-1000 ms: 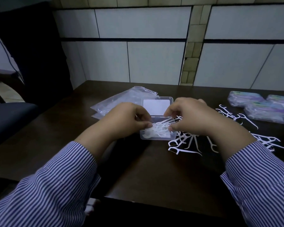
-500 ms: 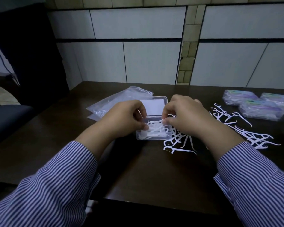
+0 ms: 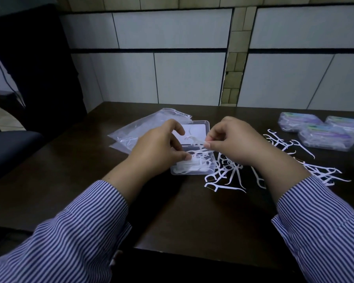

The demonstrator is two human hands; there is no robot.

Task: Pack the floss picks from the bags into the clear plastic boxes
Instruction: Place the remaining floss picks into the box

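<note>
A clear plastic box (image 3: 209, 171) lies open in the middle of the dark table, its lid (image 3: 200, 127) folded back, with several white floss picks inside. My left hand (image 3: 159, 148) hovers over the box's left side, thumb and fingers pressing on the picks in it. My right hand (image 3: 231, 139) is raised just above the box's right edge and pinches a few floss picks (image 3: 194, 139) by their handles. More loose floss picks (image 3: 227, 176) lie scattered right of the box.
Clear zip bags (image 3: 135, 133) lie behind my left hand. Several packed boxes (image 3: 325, 137) with purple labels sit at the back right, with more picks (image 3: 323, 170) spread in front of them. A dark chair (image 3: 8, 148) stands at the left. A tiled wall bounds the table's far side.
My right hand has lifted up from the box with a few picks pinched in it. My left hand stays at the box, its index finger now raised.
</note>
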